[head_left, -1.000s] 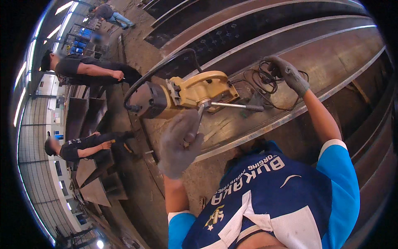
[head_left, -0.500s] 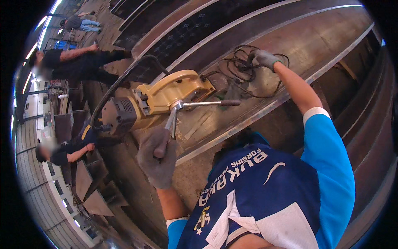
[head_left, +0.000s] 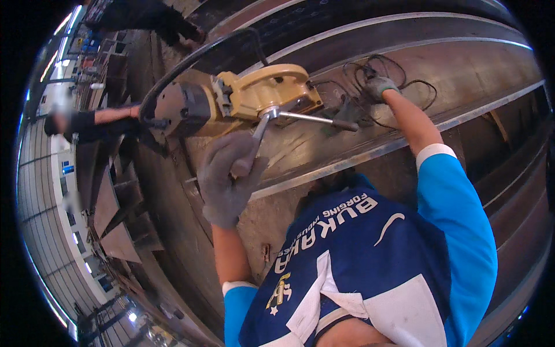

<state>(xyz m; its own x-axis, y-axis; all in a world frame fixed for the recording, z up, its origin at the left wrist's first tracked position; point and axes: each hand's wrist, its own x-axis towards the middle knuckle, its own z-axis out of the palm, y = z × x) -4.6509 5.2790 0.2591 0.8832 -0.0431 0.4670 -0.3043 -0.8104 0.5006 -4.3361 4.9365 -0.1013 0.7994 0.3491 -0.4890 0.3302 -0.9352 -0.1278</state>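
Note:
A yellow magnetic drill [head_left: 272, 87] with a dark motor end [head_left: 182, 109] lies on its side on a long steel beam [head_left: 457, 63]. Its spoked feed handle faces me. My left hand [head_left: 222, 179], in a grey glove, curls around the dark grip [head_left: 245, 162] of one spoke. Another spoke [head_left: 315, 118] points right, free of any hand. Farther right, my gloved right hand [head_left: 381, 89] is closed on a loosely looped black cable [head_left: 425, 87] above the beam's web. The glove covers part of the cable there.
The beam's raised near edge [head_left: 370, 151] runs between me and the drill. More long steel beams [head_left: 370, 26] lie beyond. A ribbed black hose [head_left: 199, 55] arches over the drill. One person [head_left: 87, 121] is at left; another's dark-clothed legs [head_left: 150, 17] show at upper left. Cut steel plates [head_left: 107, 199] stand at left.
My view has shifted, so the drill sits higher and farther right in it. My left hand stays at the spoke grip, its fingers looking a little looser. My right hand stays on the cable.

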